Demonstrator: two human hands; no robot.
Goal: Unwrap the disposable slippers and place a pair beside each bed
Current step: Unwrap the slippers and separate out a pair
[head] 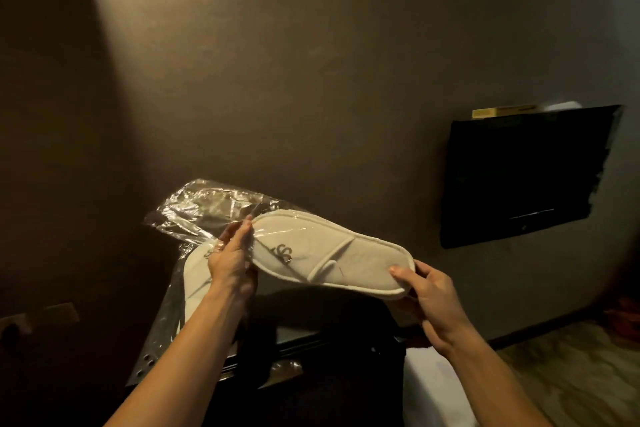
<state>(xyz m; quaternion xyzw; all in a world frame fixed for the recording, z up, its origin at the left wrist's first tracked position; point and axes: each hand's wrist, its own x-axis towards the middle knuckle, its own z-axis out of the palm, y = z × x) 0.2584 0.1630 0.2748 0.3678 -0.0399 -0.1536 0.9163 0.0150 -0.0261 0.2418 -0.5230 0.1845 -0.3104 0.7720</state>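
Note:
A flat cream disposable slipper (pixel 332 253) with a dark logo is held level in front of me, half out of a clear plastic wrapper (pixel 204 208). My right hand (pixel 429 298) grips its heel end, thumb on top. My left hand (pixel 230 258) pinches the wrapper and the slipper's toe end. A second cream slipper (pixel 194 284) hangs below my left hand, still inside the wrapper, partly hidden by my left forearm.
A dark wall-mounted television (pixel 526 173) hangs at the right, with a yellow box (pixel 502 112) on its top edge. Dark furniture with a shiny top (pixel 304 340) stands below my hands. White bedding (pixel 429 385) and patterned floor (pixel 568 364) lie at lower right.

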